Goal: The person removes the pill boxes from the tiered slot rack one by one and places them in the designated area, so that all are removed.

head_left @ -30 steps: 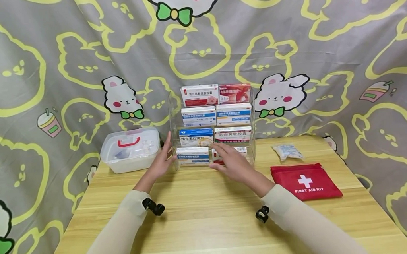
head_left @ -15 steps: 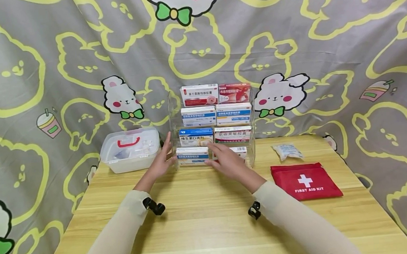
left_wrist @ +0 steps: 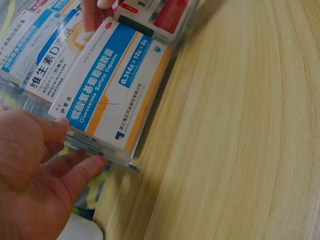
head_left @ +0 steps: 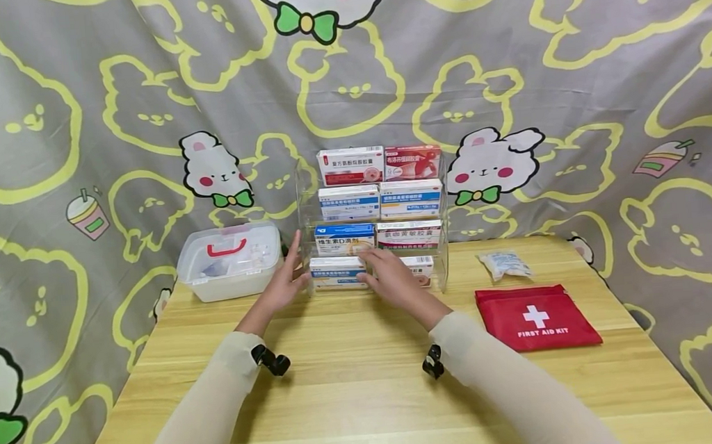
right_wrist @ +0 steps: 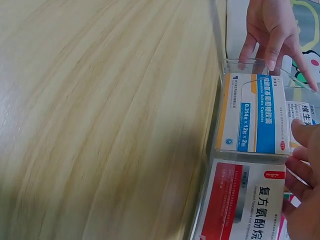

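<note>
A clear stepped display rack [right_wrist: 240,64] holds medicine boxes in tiers of two. My left hand [head_left: 281,284] is at the rack's left side, thumb at the front edge and fingers stretched along the outer wall. In front of the lowest tier is my right hand [head_left: 395,285], its fingertips at the upper right corner of a blue-and-white capsule box [left_wrist: 107,85]. Beside that box lies a red-and-white capsule box [right_wrist: 240,200], partly hidden by the right hand in the head view. A vitamin D drops box [head_left: 343,240] stands one tier up.
A lidded clear plastic box [head_left: 230,263] with a red handle stands left of the rack. To the right lie a small clear packet [head_left: 505,264] and a red first aid pouch [head_left: 536,319] on the wooden table [head_left: 358,403]. A patterned curtain [head_left: 355,55] hangs behind.
My right hand has shifted left along the lowest tier toward the blue-and-white box, uncovering more of the red-and-white box. My left hand has stayed at the rack's side.
</note>
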The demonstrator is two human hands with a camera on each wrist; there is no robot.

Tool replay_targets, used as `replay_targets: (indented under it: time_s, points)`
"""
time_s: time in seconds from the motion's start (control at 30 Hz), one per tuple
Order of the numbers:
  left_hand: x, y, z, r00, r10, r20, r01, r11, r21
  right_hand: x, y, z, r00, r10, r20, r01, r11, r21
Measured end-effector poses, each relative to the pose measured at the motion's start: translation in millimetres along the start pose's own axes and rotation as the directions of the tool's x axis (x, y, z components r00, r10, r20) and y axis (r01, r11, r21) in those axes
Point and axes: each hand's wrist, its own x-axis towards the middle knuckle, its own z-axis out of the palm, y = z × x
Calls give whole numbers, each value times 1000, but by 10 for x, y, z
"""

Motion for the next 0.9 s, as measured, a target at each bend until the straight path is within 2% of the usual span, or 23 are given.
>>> replay_targets:
  time_s: [0.27, 0.5, 0.7, 0.9]
  points:
    - [4, -10, 3, 1000, 4, 6, -4, 1000, -31, 55, -27, 69, 994, 53, -91, -42, 993, 111]
    - [-5, -10, 2, 1000, 4, 5, -4, 999, -51, 86, -74, 152, 979, 140, -147, -111, 976, 187]
    - [-10, -4, -4, 1000, 14, 17, -12, 997, -82, 87, -95, 187, 968, 186, -171, -147, 965, 215]
    - [-14, 7, -6, 999, 22, 26, -19, 995, -99, 94, -91, 188, 967, 182, -180, -142, 966, 218]
